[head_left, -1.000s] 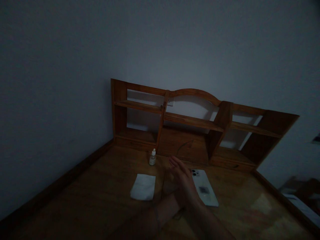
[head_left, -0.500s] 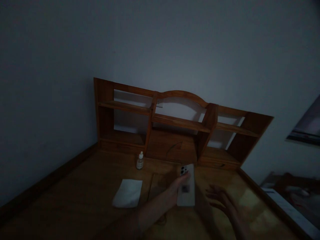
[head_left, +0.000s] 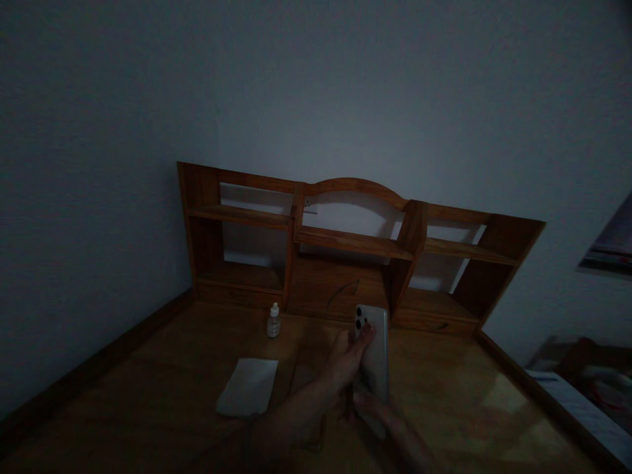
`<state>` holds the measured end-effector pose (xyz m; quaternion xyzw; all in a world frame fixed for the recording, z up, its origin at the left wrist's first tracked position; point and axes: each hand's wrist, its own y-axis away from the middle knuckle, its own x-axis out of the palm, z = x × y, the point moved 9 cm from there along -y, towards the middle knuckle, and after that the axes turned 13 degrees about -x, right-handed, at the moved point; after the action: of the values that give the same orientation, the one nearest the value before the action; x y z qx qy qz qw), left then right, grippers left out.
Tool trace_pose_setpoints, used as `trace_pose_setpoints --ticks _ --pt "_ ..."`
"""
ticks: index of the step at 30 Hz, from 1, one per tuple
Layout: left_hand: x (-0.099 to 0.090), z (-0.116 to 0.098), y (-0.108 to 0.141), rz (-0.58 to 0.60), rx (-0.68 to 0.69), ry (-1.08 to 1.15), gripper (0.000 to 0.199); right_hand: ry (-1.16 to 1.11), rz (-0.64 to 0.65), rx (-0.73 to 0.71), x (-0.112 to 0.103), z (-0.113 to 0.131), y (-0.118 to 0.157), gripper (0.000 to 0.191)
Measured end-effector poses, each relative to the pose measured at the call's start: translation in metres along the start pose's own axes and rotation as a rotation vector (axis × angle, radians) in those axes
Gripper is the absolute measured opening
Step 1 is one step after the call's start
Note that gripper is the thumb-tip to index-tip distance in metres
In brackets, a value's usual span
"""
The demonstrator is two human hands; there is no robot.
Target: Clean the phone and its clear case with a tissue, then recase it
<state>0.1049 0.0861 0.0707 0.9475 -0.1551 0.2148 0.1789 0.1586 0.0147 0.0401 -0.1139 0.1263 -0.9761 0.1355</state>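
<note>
A pale smartphone (head_left: 378, 345) is held upright above the desk, its back with dark camera lenses facing me. My left hand (head_left: 345, 359) is closed around its left side, the thumb lying across the back below the lenses. At the lower end, my right hand (head_left: 378, 408) grips the phone too, with its thumb against the back; its other fingers are partly hidden and dim. To the left, a white folded cloth or paper (head_left: 249, 387) lies flat on the desk. Behind it stands a small dropper bottle (head_left: 273, 322) with a white cap.
The wooden desk (head_left: 162, 368) has a raised edge on both sides. A wooden shelf unit (head_left: 353, 245) stands at its back against the wall. Beyond the right edge are a pale marbled surface (head_left: 577, 408) and some dim clutter. The room is dark.
My right hand has moved left from above the desk, where it was open, and taken hold of the phone's lower end. The phone has risen slightly, still in my left hand.
</note>
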Motion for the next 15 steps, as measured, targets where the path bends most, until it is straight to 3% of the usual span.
trace_pose_setpoints --ticks 3,6,8,10,12,15 --pt "0.007 -0.019 0.003 0.051 0.126 -0.188 0.043 -0.071 -0.080 0.015 -0.017 -0.002 -0.013 0.030" --pt "-0.006 -0.019 0.003 0.103 0.131 -0.341 0.039 0.210 -0.091 -0.011 -0.045 0.015 -0.031 0.032" --pt "-0.027 -0.020 0.006 0.081 0.190 -0.552 0.035 0.467 -0.123 -0.147 -0.066 0.040 -0.043 0.026" --pt "-0.051 -0.027 0.013 0.023 0.344 -0.777 0.034 0.683 -0.145 -0.267 -0.082 0.059 -0.050 0.038" --pt "-0.080 -0.032 0.017 -0.064 0.438 -0.884 0.039 0.840 -0.225 -0.306 -0.099 0.064 -0.051 0.045" --pt "-0.106 -0.024 0.013 -0.023 0.398 -0.996 0.030 1.017 -0.297 -0.345 -0.116 0.059 -0.048 0.049"
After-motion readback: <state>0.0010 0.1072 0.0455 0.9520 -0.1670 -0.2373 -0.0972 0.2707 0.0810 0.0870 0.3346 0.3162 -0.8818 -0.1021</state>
